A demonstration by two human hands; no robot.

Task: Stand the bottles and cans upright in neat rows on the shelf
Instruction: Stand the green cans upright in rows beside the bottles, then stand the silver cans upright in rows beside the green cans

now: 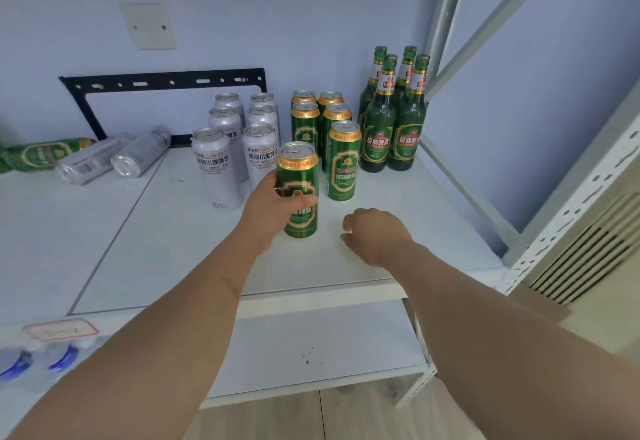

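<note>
green beer can (300, 190) upright on white shelf (173, 232), front of the left green row, gripped by left hand (273, 209) with fingers wrapped round its middle. risk: a nudge sideways could knock the silver cans (221, 162) or green can (343, 162) just beside it; row may end up crooked. right hand (375, 235) hovers near, loosely curled, holding nothing. lying cans (114, 159) far left not yet stood.

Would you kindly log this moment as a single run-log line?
left hand: grips upright green can on shelf | right hand: loosely curled, holds nothing | lying down: two silver cans, green bottle
</note>
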